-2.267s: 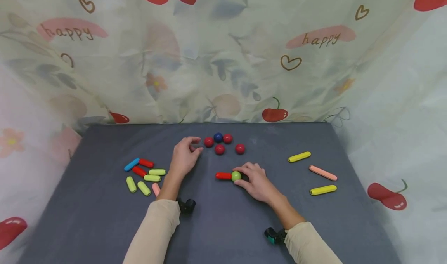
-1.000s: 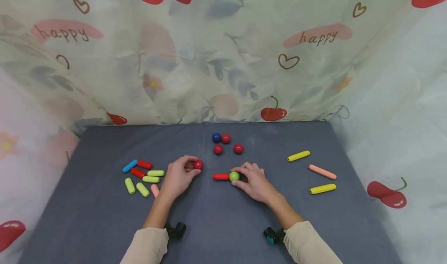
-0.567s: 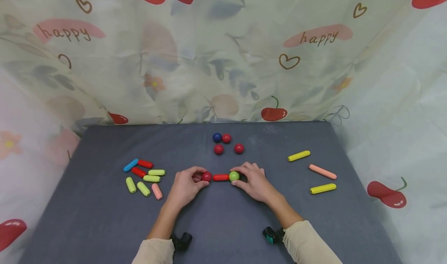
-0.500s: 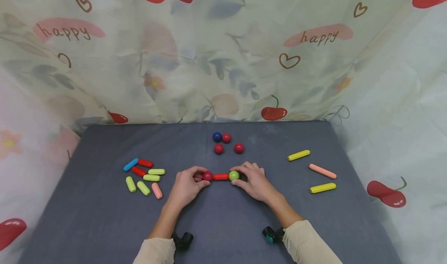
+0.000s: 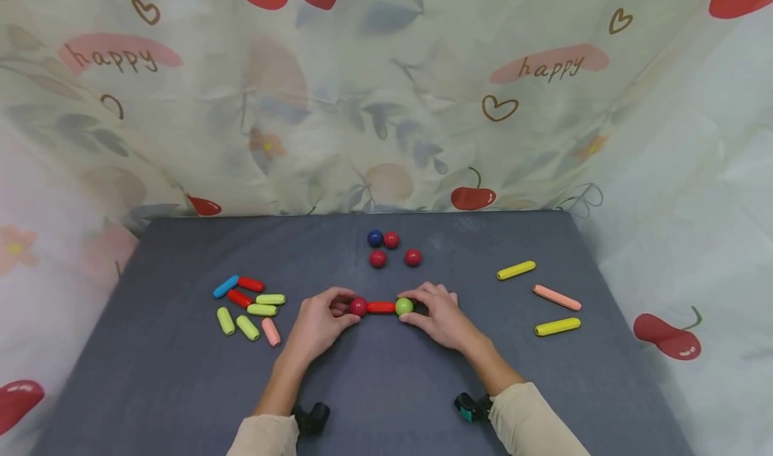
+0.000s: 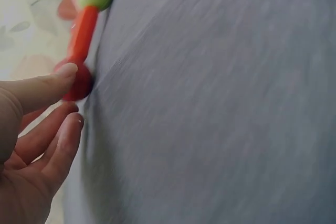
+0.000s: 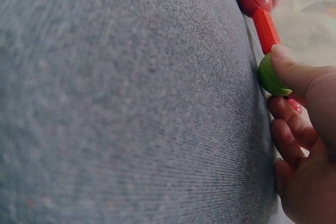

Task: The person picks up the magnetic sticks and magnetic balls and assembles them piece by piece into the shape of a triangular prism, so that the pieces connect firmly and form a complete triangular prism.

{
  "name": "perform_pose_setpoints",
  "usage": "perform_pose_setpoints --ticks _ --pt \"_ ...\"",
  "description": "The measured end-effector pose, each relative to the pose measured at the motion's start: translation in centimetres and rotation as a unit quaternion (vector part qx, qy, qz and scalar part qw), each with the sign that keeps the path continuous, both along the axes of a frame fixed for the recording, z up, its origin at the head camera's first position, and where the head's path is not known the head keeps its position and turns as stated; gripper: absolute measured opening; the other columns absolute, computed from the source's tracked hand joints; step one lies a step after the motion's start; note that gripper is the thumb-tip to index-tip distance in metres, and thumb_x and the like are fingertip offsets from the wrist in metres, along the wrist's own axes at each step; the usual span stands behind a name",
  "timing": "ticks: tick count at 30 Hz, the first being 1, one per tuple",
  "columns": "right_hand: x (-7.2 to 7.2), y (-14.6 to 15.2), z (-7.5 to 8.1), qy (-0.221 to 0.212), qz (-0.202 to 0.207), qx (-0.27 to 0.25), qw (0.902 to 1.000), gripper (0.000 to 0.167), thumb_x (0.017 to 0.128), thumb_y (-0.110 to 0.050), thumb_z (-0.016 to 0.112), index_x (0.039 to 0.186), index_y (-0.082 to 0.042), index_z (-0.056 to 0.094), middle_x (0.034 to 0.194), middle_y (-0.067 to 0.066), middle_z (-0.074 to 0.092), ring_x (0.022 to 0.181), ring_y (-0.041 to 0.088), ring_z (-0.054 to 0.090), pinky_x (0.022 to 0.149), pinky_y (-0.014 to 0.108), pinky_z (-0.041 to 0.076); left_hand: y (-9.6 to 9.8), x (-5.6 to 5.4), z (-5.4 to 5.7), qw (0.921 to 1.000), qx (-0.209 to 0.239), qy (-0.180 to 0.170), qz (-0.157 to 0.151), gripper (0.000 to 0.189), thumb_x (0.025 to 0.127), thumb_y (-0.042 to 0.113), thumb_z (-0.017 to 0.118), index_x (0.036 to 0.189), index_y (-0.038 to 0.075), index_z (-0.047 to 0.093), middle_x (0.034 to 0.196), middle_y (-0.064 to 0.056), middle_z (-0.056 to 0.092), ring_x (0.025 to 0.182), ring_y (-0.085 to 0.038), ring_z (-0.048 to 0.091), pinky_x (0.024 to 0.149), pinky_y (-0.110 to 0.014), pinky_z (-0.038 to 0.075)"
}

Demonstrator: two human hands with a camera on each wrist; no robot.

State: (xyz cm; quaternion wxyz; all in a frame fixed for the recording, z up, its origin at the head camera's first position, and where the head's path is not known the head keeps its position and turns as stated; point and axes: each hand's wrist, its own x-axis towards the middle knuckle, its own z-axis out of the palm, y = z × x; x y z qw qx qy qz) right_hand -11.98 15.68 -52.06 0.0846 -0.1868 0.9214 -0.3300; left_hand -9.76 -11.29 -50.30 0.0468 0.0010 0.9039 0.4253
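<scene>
1 red ball (image 5: 359,306) reached 1 rod (image 5: 382,307).

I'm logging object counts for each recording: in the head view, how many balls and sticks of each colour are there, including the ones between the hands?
Red balls: 4
Green ball: 1
Dark blue ball: 1
Red sticks: 3
Light green sticks: 4
Pink sticks: 2
Yellow sticks: 2
Blue stick: 1
Total: 18

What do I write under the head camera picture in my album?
The left hand holds a red ball, the right hand a green ball, a red stick between.
</scene>
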Motion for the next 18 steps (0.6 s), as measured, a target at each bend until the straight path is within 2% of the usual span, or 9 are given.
perform_pose_setpoints --ticks 3,7,12,15,18 --pt "0.0 0.1 -0.1 -0.004 0.005 -0.004 1.0 0.039 0.09 -0.039 0.077 0.127 -0.029 0.07 0.111 -0.007 0.063 0.096 0.013 0.047 0.081 0.034 0.024 -2.0 0.0 0.5 0.9999 -0.009 0.003 0.007 0.043 0.083 0.023 0.086 0.124 0.019 0.072 0.114 -0.004 0.075 0.098 -0.017 0.069 0.087 -0.039 0.058" --pt "0.0 0.3 -0.1 -0.007 0.016 -0.011 0.9998 0.04 0.089 -0.04 0.078 0.127 -0.031 0.07 0.112 -0.007 0.062 0.097 0.012 0.046 0.081 0.034 0.024 -5.4 0.0 1.0 0.9986 -0.036 0.011 0.037 0.043 0.087 0.023 0.083 0.127 0.016 0.07 0.122 -0.007 0.072 0.106 -0.024 0.066 0.088 -0.044 0.056" --pt "0.0 0.5 -0.2 -0.012 0.021 -0.018 0.9995 0.04 0.089 -0.04 0.078 0.127 -0.033 0.07 0.114 -0.008 0.061 0.099 0.011 0.045 0.082 0.035 0.025 -9.2 0.0 1.5 0.9941 -0.078 0.022 0.073 0.044 0.089 0.021 0.08 0.13 0.011 0.068 0.128 -0.015 0.068 0.119 -0.034 0.058 0.099 -0.053 0.048" --pt "0.1 0.5 -0.2 -0.011 0.021 -0.021 0.9995 0.039 0.089 -0.039 0.078 0.127 -0.033 0.07 0.114 -0.008 0.062 0.1 0.011 0.045 0.082 0.035 0.025 -10.7 -0.1 1.7 0.9922 -0.095 0.014 0.079 0.046 0.09 0.018 0.078 0.133 0.007 0.066 0.13 -0.02 0.066 0.122 -0.039 0.057 0.102 -0.056 0.047" --pt "0.1 0.6 -0.2 -0.009 0.02 -0.024 0.9995 0.039 0.089 -0.038 0.079 0.127 -0.033 0.07 0.115 -0.008 0.062 0.1 0.011 0.045 0.082 0.035 0.025 -11.2 -0.3 1.7 0.9917 -0.103 -0.018 0.076 0.047 0.092 0.019 0.076 0.135 0.006 0.064 0.133 -0.021 0.065 0.122 -0.039 0.059 0.101 -0.056 0.048"
